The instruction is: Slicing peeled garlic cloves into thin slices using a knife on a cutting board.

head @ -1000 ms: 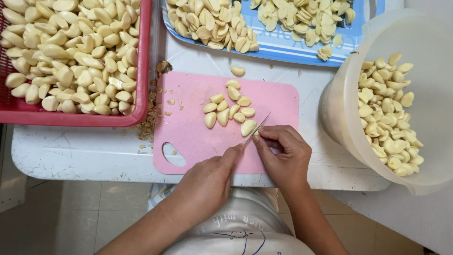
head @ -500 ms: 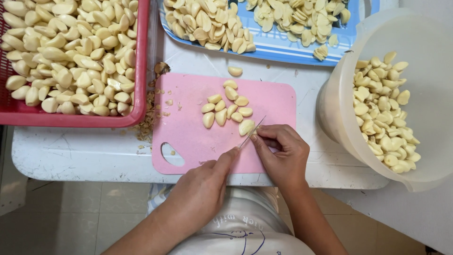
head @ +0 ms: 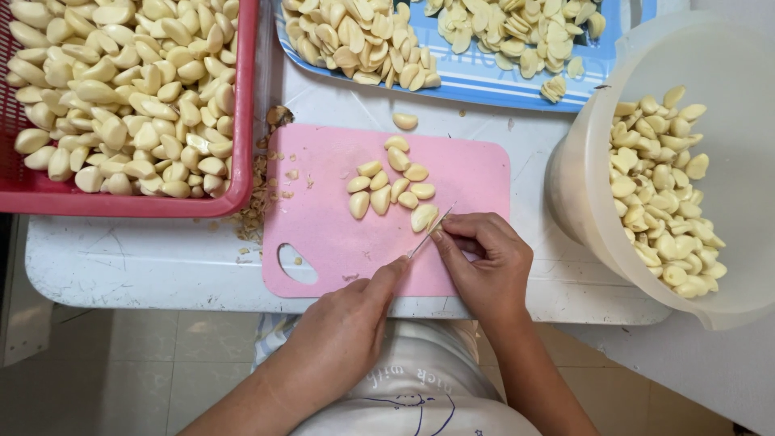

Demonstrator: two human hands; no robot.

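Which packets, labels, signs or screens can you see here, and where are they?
No packets, labels, signs or screens.
Only open holders of peeled garlic: red basket top left, blue striped tray top middle, pale round tub right.
Pink cutting board, middle, with a few cloves.
Some cursive stitching on the person's white garment, bottom.

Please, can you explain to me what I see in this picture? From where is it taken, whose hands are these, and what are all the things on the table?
The picture comes from a camera worn on a person's head, looking down at that person's own two bare hands. The right hand holds a thin knife against a peeled garlic clove on a pink cutting board. The left hand rests at the board's near edge, fingertips by the blade. More cloves lie on the board. Around it stand a red basket, a blue tray and a pale bucket, all holding peeled garlic, on a white table.
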